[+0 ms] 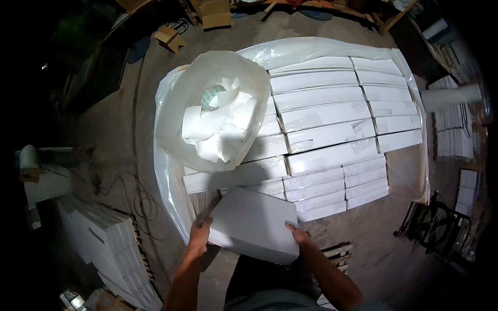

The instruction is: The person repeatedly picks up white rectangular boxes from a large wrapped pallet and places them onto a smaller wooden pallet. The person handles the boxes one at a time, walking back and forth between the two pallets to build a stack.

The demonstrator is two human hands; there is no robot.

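A plain white cardboard box [254, 223] is held level in front of my body. My left hand [199, 234] grips its left end and my right hand [296, 233] presses on its right end; the undersides of my fingers are hidden. Just beyond it stands a large stack of long white boxes [332, 119], packed in rows with taped tops. Smaller white boxes [337, 182] are piled along the near side of this stack. On its left part rests an open translucent plastic bag [174, 124] holding white paper scraps [220, 124] and a roll of tape [211, 97].
Clear plastic sheeting [311, 46] surrounds the stack. Left, on the concrete floor, are loose cables [137, 197] and another pile of white boxes [109, 238]. At right stand a black metal frame [436, 228] and stacks of white sheets [454, 129]. Cardboard boxes [215, 14] lie at the far side.
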